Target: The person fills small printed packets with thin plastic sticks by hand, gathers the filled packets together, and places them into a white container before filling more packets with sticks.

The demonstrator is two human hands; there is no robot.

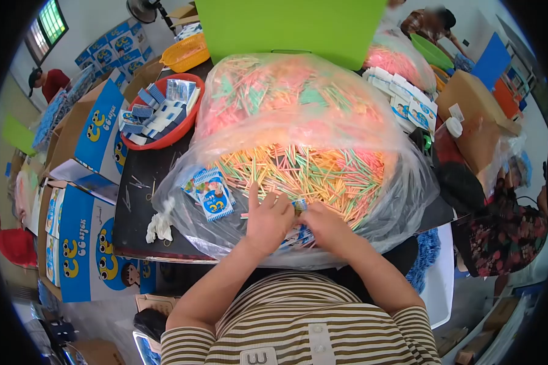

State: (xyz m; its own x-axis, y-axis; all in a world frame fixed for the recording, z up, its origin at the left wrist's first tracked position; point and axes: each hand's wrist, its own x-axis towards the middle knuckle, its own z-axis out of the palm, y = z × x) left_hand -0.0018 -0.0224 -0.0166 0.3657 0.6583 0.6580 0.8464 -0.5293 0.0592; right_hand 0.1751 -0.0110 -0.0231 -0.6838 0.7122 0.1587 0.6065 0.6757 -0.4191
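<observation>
My left hand (pixel 269 220) is at the front of a big clear plastic bag (pixel 189 210). Its index finger points forward and its other fingers curl inward; what they hold is hidden. Close beside it, my right hand (pixel 327 224) pinches a small blue-and-white packet (pixel 300 205), which lies between both hands. More blue packaging (pixel 299 236) shows below my hands, partly covered. Thin pastel-coloured sticks (pixel 298 167) spill in a heap inside the bag, just beyond my fingertips. To the left, printed packets (pixel 213 194) rest on the plastic.
A red basket (pixel 190 115) of blue-and-white packets stands at the left, near blue printed cartons (pixel 82 243). White printed packets (pixel 411 103) lie at the back right beside a brown carton (pixel 478 112). A green panel (pixel 292 27) rises behind the bag. Other people work around the room.
</observation>
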